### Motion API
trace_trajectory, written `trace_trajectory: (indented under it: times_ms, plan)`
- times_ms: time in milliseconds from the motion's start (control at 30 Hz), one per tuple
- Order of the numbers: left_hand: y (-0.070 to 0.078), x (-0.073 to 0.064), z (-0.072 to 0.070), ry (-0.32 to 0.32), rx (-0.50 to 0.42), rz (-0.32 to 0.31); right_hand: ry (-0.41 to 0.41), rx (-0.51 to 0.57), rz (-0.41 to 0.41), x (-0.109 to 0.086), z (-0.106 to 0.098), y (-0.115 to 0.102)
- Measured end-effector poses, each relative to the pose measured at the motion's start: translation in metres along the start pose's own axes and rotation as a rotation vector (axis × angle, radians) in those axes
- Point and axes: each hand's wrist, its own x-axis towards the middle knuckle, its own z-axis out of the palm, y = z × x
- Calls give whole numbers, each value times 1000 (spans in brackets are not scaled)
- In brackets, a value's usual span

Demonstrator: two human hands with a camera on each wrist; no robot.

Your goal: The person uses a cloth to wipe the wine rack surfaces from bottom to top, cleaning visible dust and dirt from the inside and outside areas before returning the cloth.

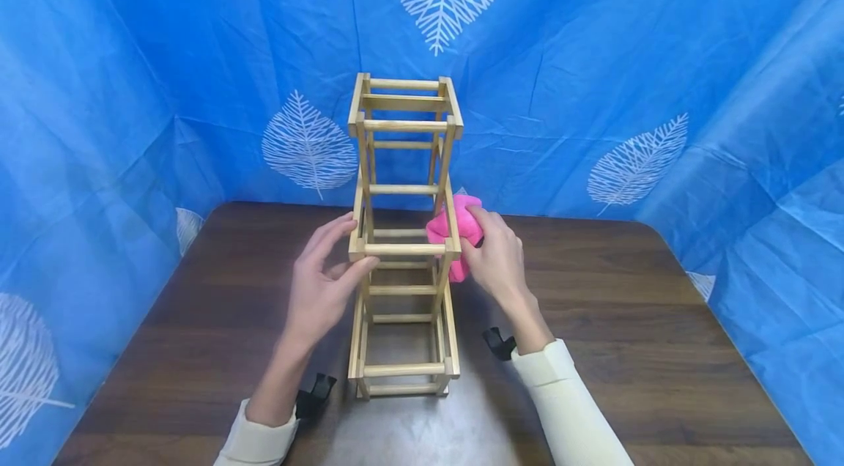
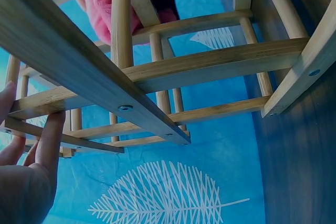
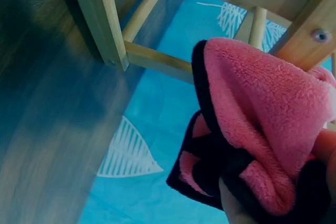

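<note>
A tall wooden rack (image 1: 405, 250) of pale slats and round rungs stands upright on the table. My left hand (image 1: 323, 275) grips its middle tier at the left front corner, thumb below the front rung and fingers along the side bar. In the left wrist view, the left fingers (image 2: 50, 140) hold a slat end. On the other side, my right hand (image 1: 494, 253) holds a bunched pink cloth (image 1: 457, 231) against the rack's right side at that same tier. The right wrist view shows the fluffy cloth (image 3: 262, 103) with its black edging, touching a screwed joint. Part of the right hand is hidden by it.
The dark wooden table (image 1: 593, 349) has rounded back corners. A blue curtain (image 1: 560, 48) with white leaf prints hangs behind it and at both sides. Black wrist straps (image 1: 499, 344) show near both cuffs.
</note>
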Motion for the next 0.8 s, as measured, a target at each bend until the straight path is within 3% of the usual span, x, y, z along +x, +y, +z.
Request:
trace_trajectory:
  times_ms: [200, 500, 800]
  plan:
    - [1, 0, 1, 1, -3, 4, -97, 11, 20, 4, 3, 4]
    - [1, -1, 3, 14, -14, 9, -230, 84, 8, -11, -12, 11]
    - [3, -3, 6, 43, -17, -22, -153, 72, 31, -36, -19, 10]
